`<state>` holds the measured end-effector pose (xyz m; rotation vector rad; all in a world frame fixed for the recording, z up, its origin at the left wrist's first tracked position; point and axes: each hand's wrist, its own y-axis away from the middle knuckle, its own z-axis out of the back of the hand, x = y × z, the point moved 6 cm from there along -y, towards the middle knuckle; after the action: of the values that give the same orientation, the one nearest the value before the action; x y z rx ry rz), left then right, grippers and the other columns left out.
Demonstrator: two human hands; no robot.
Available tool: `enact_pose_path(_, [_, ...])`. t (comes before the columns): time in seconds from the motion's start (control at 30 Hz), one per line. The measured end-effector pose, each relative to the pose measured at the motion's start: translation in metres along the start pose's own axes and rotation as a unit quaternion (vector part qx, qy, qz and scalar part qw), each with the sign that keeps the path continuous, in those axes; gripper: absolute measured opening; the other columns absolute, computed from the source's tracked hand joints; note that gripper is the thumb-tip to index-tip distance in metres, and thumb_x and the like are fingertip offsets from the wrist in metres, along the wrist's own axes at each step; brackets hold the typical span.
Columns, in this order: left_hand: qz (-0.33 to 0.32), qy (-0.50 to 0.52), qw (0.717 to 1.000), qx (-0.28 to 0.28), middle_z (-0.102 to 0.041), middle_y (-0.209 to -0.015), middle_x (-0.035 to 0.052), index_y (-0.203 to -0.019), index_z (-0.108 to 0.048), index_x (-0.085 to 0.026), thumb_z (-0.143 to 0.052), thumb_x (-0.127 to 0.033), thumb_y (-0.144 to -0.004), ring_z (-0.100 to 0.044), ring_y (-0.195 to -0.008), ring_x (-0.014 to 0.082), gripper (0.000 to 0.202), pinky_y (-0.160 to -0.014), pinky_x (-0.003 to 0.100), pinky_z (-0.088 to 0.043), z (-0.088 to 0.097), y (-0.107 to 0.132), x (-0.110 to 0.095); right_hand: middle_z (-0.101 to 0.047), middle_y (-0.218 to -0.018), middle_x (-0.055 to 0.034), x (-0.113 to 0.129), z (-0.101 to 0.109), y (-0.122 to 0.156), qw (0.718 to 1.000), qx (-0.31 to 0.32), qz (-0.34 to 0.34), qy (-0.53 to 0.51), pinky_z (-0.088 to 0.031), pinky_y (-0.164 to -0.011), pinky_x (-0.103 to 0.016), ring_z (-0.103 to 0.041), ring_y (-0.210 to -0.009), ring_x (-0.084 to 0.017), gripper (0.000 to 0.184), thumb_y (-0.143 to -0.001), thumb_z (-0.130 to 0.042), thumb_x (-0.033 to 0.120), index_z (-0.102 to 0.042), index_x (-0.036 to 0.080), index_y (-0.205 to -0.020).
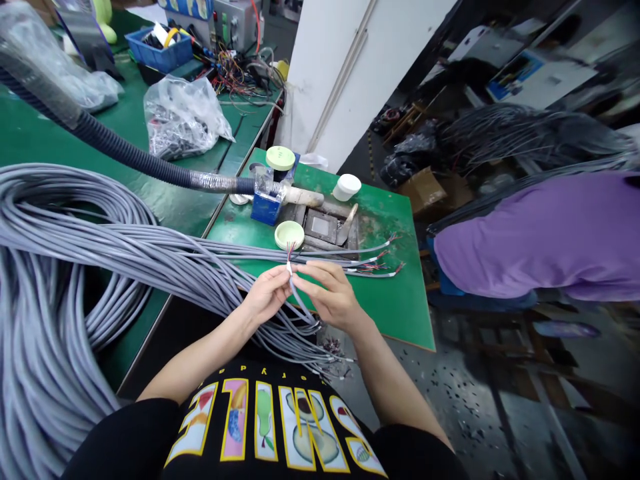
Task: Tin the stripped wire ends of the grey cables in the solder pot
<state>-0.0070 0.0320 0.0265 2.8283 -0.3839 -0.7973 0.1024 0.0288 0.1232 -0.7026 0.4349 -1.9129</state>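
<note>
Cable stood pinched in your left hand, wires up; your right hand was at it, half-curled, its grip hard to tell.

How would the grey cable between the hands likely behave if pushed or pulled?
The grey cable would probably flex springily, since it curves smoothly without visible kinks. Its exposed wires look thin, so they may bend or snap easily. Tugging could drag other cables, which lie bunched close by.

Green workbench near me, coiled grey cables, filled clear plastic bag and tangled wires on it, smaller green board alongside, pale-green dish and white tub on top
</note>
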Motion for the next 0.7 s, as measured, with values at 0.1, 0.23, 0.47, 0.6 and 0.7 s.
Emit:
enact_pose_path(0.1, [0.010, 0.013, 1.000, 0.009, -0.065, -0.067, -0.0008, -0.073, -0.066, -0.012, -0.082, -0.030, -0.062, -0.056, -0.057, 0.0057, 0.027, -0.059, 0.018, -0.046, -0.001, 0.000, 0.000, -0.061, -0.127, -0.0055, 0.002, -0.009, -0.001, 0.999, 0.008, 0.024, 0.029, -0.045, -0.096, -0.044, -0.050, -0.120, -0.024, 0.035, -0.090, -0.054, 0.015, -0.062, 0.031, -0.120])
enact_pose_path(0.23, [-0.004, -0.008, 1.000, 0.001, -0.064, -0.066, -0.0009, -0.073, -0.066, -0.013, -0.082, -0.032, -0.061, -0.055, -0.058, 0.0063, 0.028, -0.060, 0.019, -0.045, -0.001, 0.001, -0.004, -0.062, -0.124, -0.0046, 0.001, -0.010, -0.004, 1.000, 0.001, 0.008, 0.002, -0.044, -0.096, -0.046, -0.050, -0.120, -0.025, 0.033, -0.090, -0.053, 0.015, -0.064, 0.032, -0.115])
enact_pose_path(0.47, [-0.092, -0.153, 0.984, -0.009, -0.071, -0.069, 0.0023, -0.079, -0.069, -0.014, -0.082, -0.036, -0.060, -0.064, -0.066, 0.0128, 0.032, -0.072, 0.026, -0.048, -0.007, 0.009, -0.010, -0.063, -0.079, -0.0018, -0.019, 0.012, -0.019, 0.965, -0.124, -0.206, -0.100, -0.048, -0.073, -0.038, -0.059, -0.077, -0.021, 0.006, -0.083, -0.065, 0.028, -0.068, 0.024, -0.086])
enact_pose_path(0.6, [-0.102, -0.197, 0.975, 0.006, -0.072, -0.069, 0.0028, -0.076, -0.069, -0.014, -0.082, -0.037, -0.060, -0.067, -0.069, 0.0158, 0.031, -0.074, 0.029, -0.050, -0.017, 0.014, -0.010, -0.060, -0.071, 0.0005, -0.022, 0.012, -0.030, 0.944, -0.136, -0.258, -0.152, -0.045, -0.067, -0.033, -0.055, -0.069, -0.018, 0.011, -0.081, -0.065, 0.027, -0.062, 0.023, -0.071])
enact_pose_path(0.7, [-0.110, -0.210, 0.971, 0.017, -0.072, -0.069, 0.0028, -0.075, -0.069, -0.014, -0.082, -0.037, -0.060, -0.067, -0.069, 0.0160, 0.030, -0.074, 0.029, -0.051, -0.021, 0.015, -0.010, -0.056, -0.066, 0.0016, -0.021, 0.013, -0.033, 0.939, -0.157, -0.259, -0.166, -0.042, -0.063, -0.031, -0.052, -0.064, -0.016, 0.015, -0.081, -0.063, 0.023, -0.059, 0.022, -0.066])
